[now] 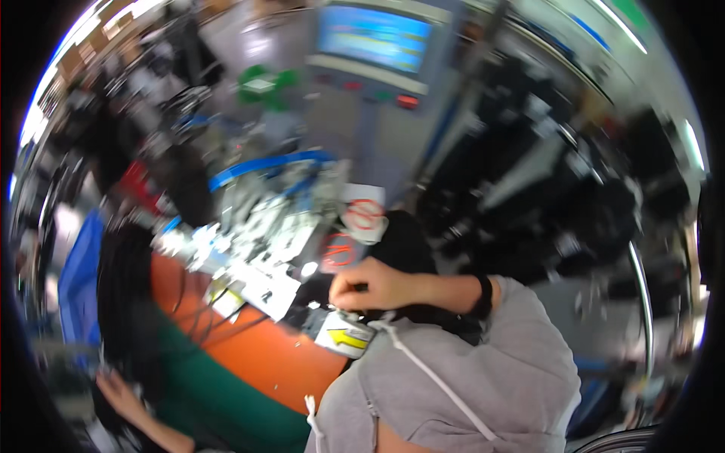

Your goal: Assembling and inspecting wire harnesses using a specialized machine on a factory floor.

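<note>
My right hand (370,287), with a black band at the wrist, is curled beside a machine's dark end. Its fingers are bent together; what they hold, if anything, is hidden. Just below it is a white rounded part with a yellow arrow (349,339). My left hand (124,399) reaches out at the lower left, its fingers stretched and somewhat blurred, beside a hanging bundle of long black strands (128,294). Whether it touches the strands I cannot tell. Brightly lit metal machine parts (264,226) lie ahead between the hands.
An orange and green worktop (234,347) curves before me, with dark cables across it. A control panel with a lit screen (374,39) stands behind the machine, near a green handwheel (266,87). Dark piled goods (536,181) fill the right. A blue bin (81,279) is at far left.
</note>
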Motion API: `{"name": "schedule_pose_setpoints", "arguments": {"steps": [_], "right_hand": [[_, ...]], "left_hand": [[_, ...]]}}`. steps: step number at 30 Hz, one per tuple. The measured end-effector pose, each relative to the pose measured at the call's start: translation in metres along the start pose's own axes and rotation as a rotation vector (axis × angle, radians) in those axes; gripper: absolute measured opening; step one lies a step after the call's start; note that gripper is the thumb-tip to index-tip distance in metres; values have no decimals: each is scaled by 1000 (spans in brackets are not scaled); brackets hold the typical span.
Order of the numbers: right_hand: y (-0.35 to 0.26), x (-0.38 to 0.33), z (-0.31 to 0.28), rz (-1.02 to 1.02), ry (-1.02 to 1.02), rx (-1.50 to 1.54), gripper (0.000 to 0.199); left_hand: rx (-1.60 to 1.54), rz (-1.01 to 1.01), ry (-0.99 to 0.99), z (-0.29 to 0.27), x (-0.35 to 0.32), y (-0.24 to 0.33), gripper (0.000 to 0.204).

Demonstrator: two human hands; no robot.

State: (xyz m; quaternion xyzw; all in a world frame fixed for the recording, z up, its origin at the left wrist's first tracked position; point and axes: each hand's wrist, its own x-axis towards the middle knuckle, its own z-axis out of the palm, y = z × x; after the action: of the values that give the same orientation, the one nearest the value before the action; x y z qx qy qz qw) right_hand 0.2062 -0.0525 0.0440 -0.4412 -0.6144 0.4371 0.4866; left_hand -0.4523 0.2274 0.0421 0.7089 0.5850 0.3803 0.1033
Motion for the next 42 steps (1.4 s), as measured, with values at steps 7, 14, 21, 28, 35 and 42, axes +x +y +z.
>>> {"name": "schedule_pose_setpoints", "arguments": {"steps": [7,14,21,28,35,42], "right_hand": [[-4,-92,-81,99,733,-245,8],[16,-196,-252,-84,1826,-737,39],[-1,-158,-314,81,1862,-1037,65],[-37,-175,-330,72,1871,-967,47],[-160,-185,-292,-323,1607,-542,22],[-292,-195,-148,-405,982,-886,29]], "left_hand": [[-1896,638,-876,118,-98,417,56],[-2102,360,-1629,145,-185,550,63],[-2053,632,-1565,163,-187,595,65],[-1954,952,-1500,155,-176,604,68],[-1501,980,-1532,180,-157,583,58],[-947,1109,-682,273,-158,630,76]]}}
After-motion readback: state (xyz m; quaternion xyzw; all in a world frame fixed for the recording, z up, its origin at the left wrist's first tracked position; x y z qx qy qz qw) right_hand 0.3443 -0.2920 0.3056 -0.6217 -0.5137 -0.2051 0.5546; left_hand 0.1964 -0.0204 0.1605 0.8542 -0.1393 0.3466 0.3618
